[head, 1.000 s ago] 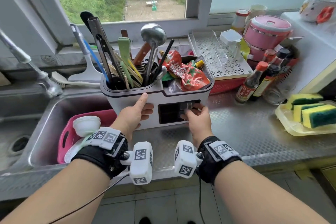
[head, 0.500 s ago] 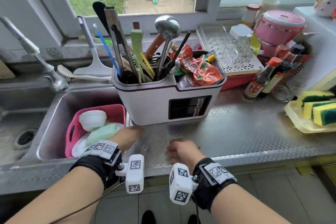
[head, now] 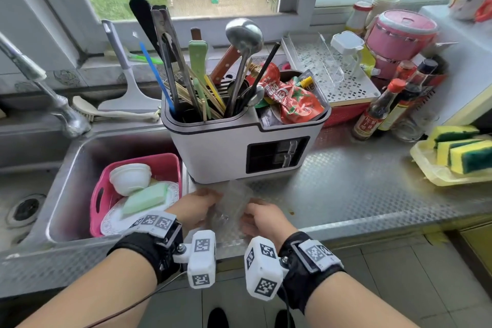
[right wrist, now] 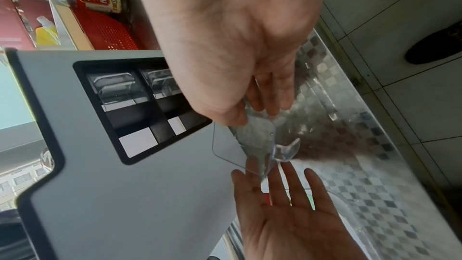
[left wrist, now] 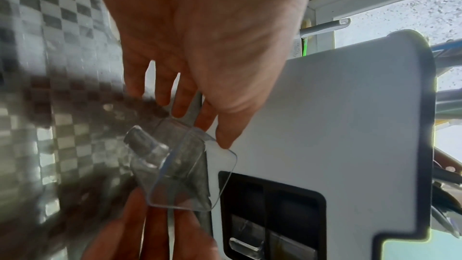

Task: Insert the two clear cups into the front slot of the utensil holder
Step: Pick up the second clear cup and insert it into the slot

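Note:
The white utensil holder (head: 213,149) stands on the steel counter, full of utensils. Its black front slot (head: 277,154) holds clear cups (head: 287,152) in its right-hand compartments, seen also in the right wrist view as clear cups (right wrist: 115,86). Another clear cup (head: 231,208) is between my hands, just in front of the holder near the counter's front edge. My right hand (head: 263,218) pinches this cup (right wrist: 257,139) between thumb and fingers. My left hand (head: 202,205) touches the cup (left wrist: 180,167) with straight fingers (right wrist: 282,187).
A sink at the left holds a pink basket (head: 165,165) with a bowl and plates. Sauce bottles (head: 378,112) and a sponge tray (head: 436,176) stand at the right. A white drainer on a red basket (head: 346,112) is behind the holder. The faucet (head: 53,98) is far left.
Both hands have drawn back from the holder's front to the counter's front edge. A clear cup is now between them; the left hand no longer rests on the holder.

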`<state>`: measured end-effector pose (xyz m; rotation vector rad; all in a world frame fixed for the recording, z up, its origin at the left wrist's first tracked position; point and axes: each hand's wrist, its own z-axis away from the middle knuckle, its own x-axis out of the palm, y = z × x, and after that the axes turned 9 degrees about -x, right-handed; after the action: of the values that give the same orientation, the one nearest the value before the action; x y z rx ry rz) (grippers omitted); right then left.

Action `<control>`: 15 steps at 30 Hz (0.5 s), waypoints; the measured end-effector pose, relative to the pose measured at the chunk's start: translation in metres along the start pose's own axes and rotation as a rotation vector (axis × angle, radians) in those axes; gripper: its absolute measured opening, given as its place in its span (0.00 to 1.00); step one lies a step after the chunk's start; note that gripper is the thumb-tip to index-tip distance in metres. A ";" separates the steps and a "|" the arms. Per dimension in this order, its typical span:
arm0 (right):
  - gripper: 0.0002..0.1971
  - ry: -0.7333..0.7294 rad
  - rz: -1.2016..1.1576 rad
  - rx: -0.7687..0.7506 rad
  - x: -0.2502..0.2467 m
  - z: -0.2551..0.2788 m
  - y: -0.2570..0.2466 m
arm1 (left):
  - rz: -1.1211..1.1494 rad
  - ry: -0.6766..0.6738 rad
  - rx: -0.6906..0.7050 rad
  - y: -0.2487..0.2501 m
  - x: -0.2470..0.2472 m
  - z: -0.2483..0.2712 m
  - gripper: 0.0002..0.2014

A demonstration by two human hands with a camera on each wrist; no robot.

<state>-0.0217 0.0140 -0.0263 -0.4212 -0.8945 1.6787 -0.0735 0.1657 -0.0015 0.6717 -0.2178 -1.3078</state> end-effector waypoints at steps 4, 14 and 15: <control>0.08 -0.025 -0.025 -0.069 -0.015 0.002 -0.014 | 0.099 -0.129 -0.024 0.009 0.011 0.004 0.08; 0.10 0.110 0.032 -0.100 -0.039 0.005 -0.028 | 0.373 -0.164 -0.073 0.015 0.041 -0.005 0.16; 0.09 0.100 0.072 -0.102 -0.042 0.007 -0.026 | 0.409 -0.160 -0.087 0.015 0.045 -0.006 0.13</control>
<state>0.0039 -0.0258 -0.0097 -0.6077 -0.9019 1.6665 -0.0457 0.1275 -0.0073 0.4198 -0.4041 -0.9709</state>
